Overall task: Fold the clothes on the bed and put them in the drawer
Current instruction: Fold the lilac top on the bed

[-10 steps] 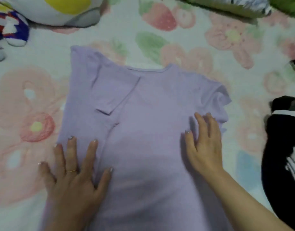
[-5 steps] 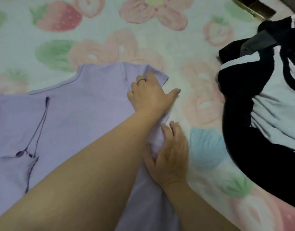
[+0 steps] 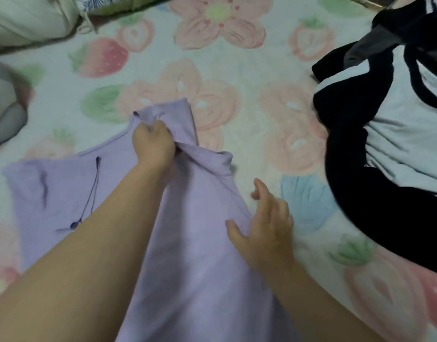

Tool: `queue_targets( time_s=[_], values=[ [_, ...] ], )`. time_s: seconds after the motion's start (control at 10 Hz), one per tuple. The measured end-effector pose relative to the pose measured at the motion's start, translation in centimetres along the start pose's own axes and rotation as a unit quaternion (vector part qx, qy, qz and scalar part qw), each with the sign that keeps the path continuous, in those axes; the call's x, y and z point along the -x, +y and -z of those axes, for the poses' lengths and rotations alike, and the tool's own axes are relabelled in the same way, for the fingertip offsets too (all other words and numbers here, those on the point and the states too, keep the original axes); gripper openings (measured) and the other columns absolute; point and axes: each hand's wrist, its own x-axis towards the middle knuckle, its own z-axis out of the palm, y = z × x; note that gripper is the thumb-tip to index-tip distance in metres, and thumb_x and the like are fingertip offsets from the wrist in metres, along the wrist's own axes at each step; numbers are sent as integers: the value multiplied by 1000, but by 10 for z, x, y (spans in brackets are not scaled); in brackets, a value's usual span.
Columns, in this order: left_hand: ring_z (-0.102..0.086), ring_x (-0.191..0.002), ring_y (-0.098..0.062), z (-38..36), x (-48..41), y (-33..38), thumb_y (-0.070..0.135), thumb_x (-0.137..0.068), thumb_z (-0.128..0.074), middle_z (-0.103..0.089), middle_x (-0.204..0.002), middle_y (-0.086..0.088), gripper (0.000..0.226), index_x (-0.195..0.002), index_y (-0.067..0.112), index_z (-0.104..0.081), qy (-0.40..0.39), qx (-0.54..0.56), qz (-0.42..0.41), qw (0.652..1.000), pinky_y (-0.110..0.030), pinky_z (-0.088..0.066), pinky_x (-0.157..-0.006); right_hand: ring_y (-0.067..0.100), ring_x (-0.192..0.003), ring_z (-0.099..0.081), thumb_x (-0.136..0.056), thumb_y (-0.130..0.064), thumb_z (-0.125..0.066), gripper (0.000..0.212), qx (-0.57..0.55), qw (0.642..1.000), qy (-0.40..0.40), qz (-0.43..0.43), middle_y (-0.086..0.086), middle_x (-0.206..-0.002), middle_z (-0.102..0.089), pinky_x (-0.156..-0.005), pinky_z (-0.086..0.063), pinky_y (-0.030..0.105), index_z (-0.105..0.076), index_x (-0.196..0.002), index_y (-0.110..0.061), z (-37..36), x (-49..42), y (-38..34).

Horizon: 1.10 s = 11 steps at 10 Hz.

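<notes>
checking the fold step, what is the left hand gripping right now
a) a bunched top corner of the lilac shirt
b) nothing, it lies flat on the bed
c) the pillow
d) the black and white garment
a: the left hand has its fingers curled into bunched fabric at the top corner of the lilac shirt, while the black and white garment lies apart on the right.

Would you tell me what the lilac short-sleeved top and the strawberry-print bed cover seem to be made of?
Lilac short-sleeved top: likely thin matte knit, cotton-like; it bunches in soft folds where the left hand grips it. Strawberry-print bed cover: probably plush fleece; its print looks fuzzy, without sheen.
</notes>
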Motion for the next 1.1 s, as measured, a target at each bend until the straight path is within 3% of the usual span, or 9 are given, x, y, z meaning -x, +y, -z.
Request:
queue_targets(
  time_s=[0.2, 0.3, 0.4, 0.6, 0.7, 0.8, 0.9, 1.0, 1.1],
  values=[
    [-62, -92, -16, 73, -12, -15, 17, -97, -41, -63, -110, -6, 33, -124, 0, -49, -5, 118, 97, 988, -25, -53, -73, 24, -71, -66, -61, -6, -84, 51, 85, 964, -235, -91, 1, -77, -67, -65, -53, 31, -69, -104, -26, 39, 94, -16],
    [-65, -89, -17, 91, -2, -24, 24, -90, -59, -59, -117, -7, 68, -145, 21, -19, -99, 95, 130, 982, -41, -55, -75, 22, -50, -65, -57, -6, -76, 31, 28, 997, -70, -14, 2, -75, -73, -50, -49, 24, -77, -83, -23, 22, 133, -35],
    [-56, -50, -5, 100, 10, -29, -4, -80, -60, -48, -107, -2, 97, -142, 39, 0, -151, -126, -5, 980, -23, -50, -45, 22, -32, -51, -56, -16, -41, 45, 129, 988, -79, 42, 10, -66, -71, -33, -40, 23, -78, -79, -27, 25, 149, -28],
    [-51, -43, -3, 105, 5, -22, -17, -81, -31, -55, -87, -6, 47, -112, 5, -58, -82, -185, -101, 974, -10, -37, -36, 23, -31, -47, -47, -4, -68, 48, 169, 979, -103, 48, 6, -52, -51, -28, -32, 23, -77, -88, -27, 50, 180, -9],
    [-45, -35, 4, 117, -4, -18, -13, -80, -50, -52, -74, 2, 52, -129, 6, -50, -122, -168, -82, 975, -8, -35, -39, 14, -33, -49, -79, -8, -55, 42, 36, 996, -64, 55, 8, -61, -41, -29, -29, 29, -68, -64, -45, 57, 189, -10],
    [-53, -69, 1, 131, -12, -14, -12, -74, -62, -55, -97, 7, 71, -138, 9, -40, -168, -202, -89, 961, -2, -41, -54, 12, -26, -39, -100, -19, -25, 64, 114, 977, -39, 174, -1, -38, -44, -28, -30, 17, -76, -62, -21, 44, 200, -23],
    [-55, -72, -3, 141, -15, -18, -16, -74, -57, -57, -106, 0, 64, -132, 10, -50, -139, -241, -106, 955, 0, -41, -49, 13, -25, -33, -97, -14, -24, 66, 206, 951, 38, 227, -3, -31, -37, -29, -25, 17, -75, -56, -22, 17, 208, -38],
    [-54, -46, 4, 145, -10, -30, -13, -79, -54, -58, -80, -3, 47, -121, 7, -60, -115, -235, -78, 962, -7, -39, -41, -1, -23, -36, -87, 1, -15, 77, 309, 926, -57, 208, -8, -25, -36, -30, -25, 14, -55, -25, -22, 8, 218, -57],
    [-62, -83, -15, 146, -3, -37, -4, -82, -56, -59, -100, -8, 45, -126, 7, -55, -91, -232, -93, 964, -14, -50, -66, 10, -26, -42, -59, -12, -38, 35, 225, 951, -86, 193, -2, -31, -43, -35, -21, 11, -53, -28, -15, 5, 217, -73]
  ],
)
